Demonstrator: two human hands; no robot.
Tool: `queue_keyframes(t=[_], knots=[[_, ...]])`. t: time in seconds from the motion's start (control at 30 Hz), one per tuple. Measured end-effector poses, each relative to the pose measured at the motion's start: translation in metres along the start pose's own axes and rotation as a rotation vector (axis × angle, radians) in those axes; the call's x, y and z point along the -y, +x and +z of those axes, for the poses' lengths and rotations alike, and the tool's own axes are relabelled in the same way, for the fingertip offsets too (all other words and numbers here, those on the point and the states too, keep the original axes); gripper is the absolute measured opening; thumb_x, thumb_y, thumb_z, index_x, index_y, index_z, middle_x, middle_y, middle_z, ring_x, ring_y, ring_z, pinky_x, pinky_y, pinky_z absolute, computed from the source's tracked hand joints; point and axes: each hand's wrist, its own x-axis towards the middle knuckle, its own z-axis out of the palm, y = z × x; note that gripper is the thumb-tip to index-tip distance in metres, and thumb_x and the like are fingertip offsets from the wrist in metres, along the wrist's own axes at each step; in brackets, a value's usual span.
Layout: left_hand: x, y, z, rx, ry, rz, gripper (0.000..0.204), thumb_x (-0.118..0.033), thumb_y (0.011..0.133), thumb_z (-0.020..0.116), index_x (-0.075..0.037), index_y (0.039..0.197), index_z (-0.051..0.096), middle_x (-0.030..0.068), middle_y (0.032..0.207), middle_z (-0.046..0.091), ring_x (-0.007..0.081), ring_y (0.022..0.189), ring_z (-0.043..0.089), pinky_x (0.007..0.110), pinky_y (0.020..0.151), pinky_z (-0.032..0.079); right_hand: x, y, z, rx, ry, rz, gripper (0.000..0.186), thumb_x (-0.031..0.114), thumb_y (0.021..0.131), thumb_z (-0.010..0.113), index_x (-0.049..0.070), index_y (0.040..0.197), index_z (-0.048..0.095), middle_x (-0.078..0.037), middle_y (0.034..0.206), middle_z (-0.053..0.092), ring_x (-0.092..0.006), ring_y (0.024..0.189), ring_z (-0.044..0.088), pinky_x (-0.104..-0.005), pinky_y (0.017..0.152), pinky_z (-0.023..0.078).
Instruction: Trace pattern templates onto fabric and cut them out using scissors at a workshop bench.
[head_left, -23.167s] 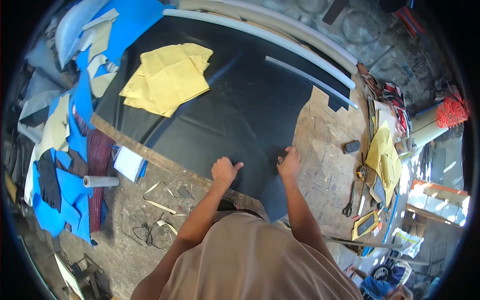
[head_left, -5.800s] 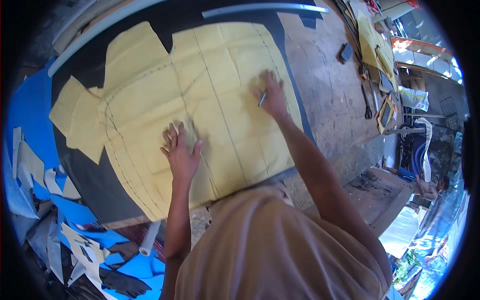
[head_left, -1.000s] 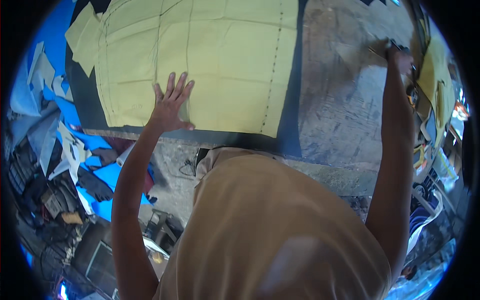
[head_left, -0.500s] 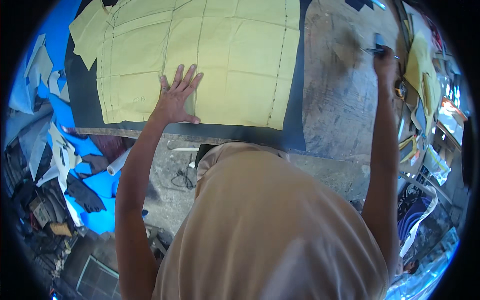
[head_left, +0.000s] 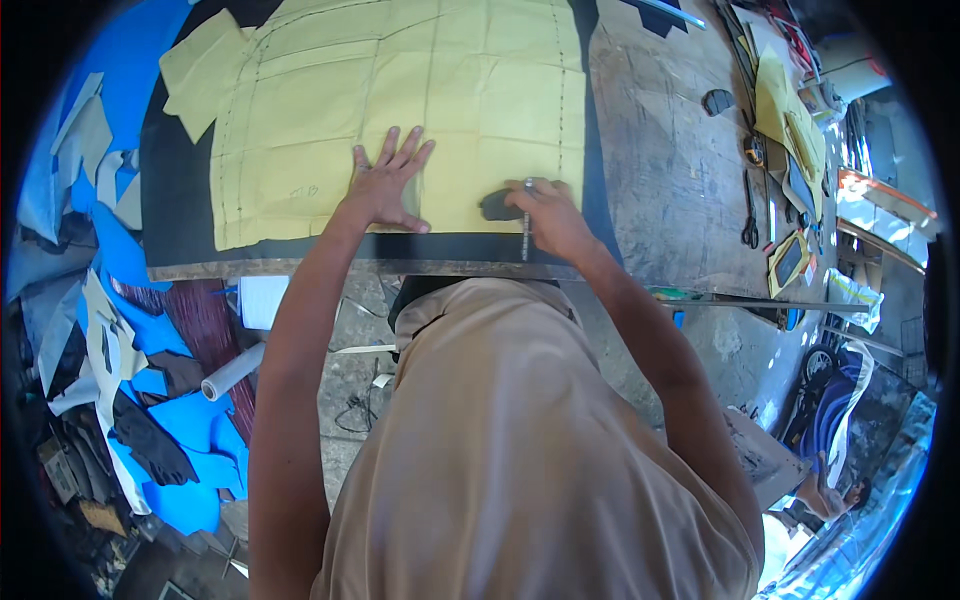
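Observation:
A large yellow paper pattern with drawn and dotted lines lies on a black sheet on the worktable. My left hand presses flat on the pattern near its lower edge, fingers spread. To its right, my right hand is closed around a slim silver pen-like tool, which stands over the pattern's lower edge. Beside its fingertips shows a dark rounded patch; whether it is an object or a shadow I cannot tell.
A dark rounded pad rests on the bare wood at right. Beyond it lie scissors, a tape measure and yellow paper pieces. Blue scraps and a white roll are at left, below the table.
My right hand has come from the far right of the table to the pattern's lower right part, bringing the pen-like tool. My left hand stays spread on the pattern. The view has shifted.

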Motion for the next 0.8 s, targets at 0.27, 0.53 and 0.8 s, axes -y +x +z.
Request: queue_keyframes(t=[0.27, 0.53, 0.8], knots=[[0.011, -0.006, 0.027, -0.155, -0.015, 0.024, 0.142, -0.067, 0.055, 0.089, -0.024, 0.169, 0.017, 0.0013, 0.178, 0.006, 0.0321, 0.163, 0.002, 0.076, 0.121, 0.011, -0.014, -0.019, 0.007, -0.080, 0.156, 0.159, 0.051, -0.006, 0.073, 0.074, 0.008, 0.121, 0.063, -0.013, 0.141, 0.065, -0.0341, 0.121, 0.061, -0.0401, 0.101, 0.049], [0.057, -0.021, 0.063, -0.353, -0.069, 0.160, 0.112, -0.076, 0.082, 0.066, -0.025, 0.169, 0.018, 0.0008, 0.178, 0.007, 0.0278, 0.164, 0.002, 0.070, 0.126, 0.007, -0.026, -0.022, 0.014, -0.151, 0.304, 0.257, 0.054, -0.005, 0.068, 0.079, 0.008, 0.118, 0.063, -0.011, 0.138, 0.068, -0.0322, 0.113, 0.064, -0.0386, 0.099, 0.050], [0.066, -0.031, 0.039, -0.168, -0.042, 0.119, 0.119, -0.071, 0.074, 0.076, -0.026, 0.169, 0.019, -0.0013, 0.178, 0.007, 0.0285, 0.164, 0.002, 0.075, 0.122, 0.009, -0.038, -0.027, -0.002, -0.167, 0.398, 0.282, 0.047, -0.003, 0.070, 0.079, 0.007, 0.114, 0.066, -0.011, 0.130, 0.072, -0.0305, 0.106, 0.067, -0.0373, 0.095, 0.051]])
